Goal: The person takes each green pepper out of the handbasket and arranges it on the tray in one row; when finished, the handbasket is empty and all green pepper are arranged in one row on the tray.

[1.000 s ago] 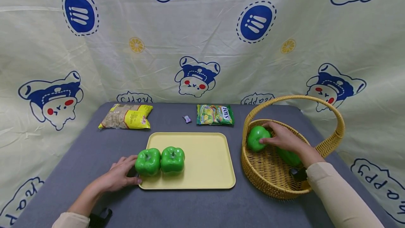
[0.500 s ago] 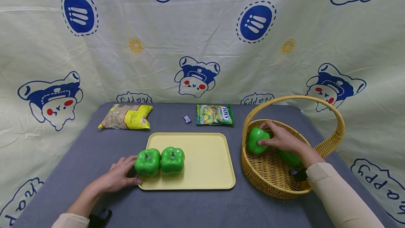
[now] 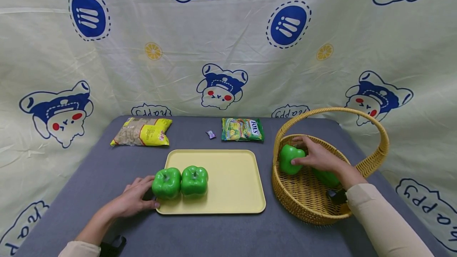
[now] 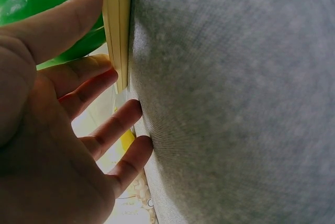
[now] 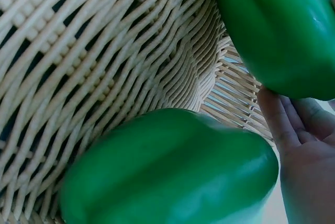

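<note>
One yellow bag, one green packet beyond the tray.
Beside another pepper in the basket, the right hand grips a green pepper; the left hand, fingers extended, touches the tray's edge.

I wear long cream sleeves. The left sleeve, toward the bench's left edge, shows little beyond its plain cuff; the right sleeve, toward the right edge, shows a longer, smooth stretch with faint folds. At my left cuff is a black piece with a hooked outline; at my right, a compact dark piece. My left fingers and right fingers are ungloved, with rounded tips.
</note>
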A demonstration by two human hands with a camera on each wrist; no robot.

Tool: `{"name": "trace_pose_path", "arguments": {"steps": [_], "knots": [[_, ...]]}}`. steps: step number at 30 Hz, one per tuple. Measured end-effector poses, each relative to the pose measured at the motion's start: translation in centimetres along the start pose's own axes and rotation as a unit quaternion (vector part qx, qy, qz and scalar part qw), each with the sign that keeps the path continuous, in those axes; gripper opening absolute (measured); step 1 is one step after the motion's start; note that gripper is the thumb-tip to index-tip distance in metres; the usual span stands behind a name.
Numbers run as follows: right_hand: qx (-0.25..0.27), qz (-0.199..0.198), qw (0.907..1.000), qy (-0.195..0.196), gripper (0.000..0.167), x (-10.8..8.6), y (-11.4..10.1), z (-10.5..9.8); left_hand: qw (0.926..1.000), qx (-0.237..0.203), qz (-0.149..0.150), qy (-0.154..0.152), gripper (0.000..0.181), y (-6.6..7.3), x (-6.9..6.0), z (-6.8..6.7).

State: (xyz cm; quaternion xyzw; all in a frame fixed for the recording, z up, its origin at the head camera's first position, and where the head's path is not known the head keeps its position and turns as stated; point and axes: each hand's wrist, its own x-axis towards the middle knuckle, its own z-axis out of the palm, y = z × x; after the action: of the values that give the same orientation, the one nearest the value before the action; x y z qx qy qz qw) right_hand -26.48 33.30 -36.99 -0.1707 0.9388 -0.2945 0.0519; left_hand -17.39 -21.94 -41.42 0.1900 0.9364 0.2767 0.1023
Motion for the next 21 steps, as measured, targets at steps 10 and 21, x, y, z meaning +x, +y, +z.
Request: {"name": "trace_pose_path", "arguments": {"steps": [10,21], "knots": [[-0.026,-0.004,0.9996,-0.002,0.08,-0.07,-0.29,0.06,0.9999,0.004,0.009,0.011,0.067,-0.06,-0.03,0.09],[-0.059,-0.018,0.998,0.006,0.08,0.04,-0.36,0.04,0.9996,0.004,0.016,0.025,0.067,-0.06,-0.19,0.28]]}}
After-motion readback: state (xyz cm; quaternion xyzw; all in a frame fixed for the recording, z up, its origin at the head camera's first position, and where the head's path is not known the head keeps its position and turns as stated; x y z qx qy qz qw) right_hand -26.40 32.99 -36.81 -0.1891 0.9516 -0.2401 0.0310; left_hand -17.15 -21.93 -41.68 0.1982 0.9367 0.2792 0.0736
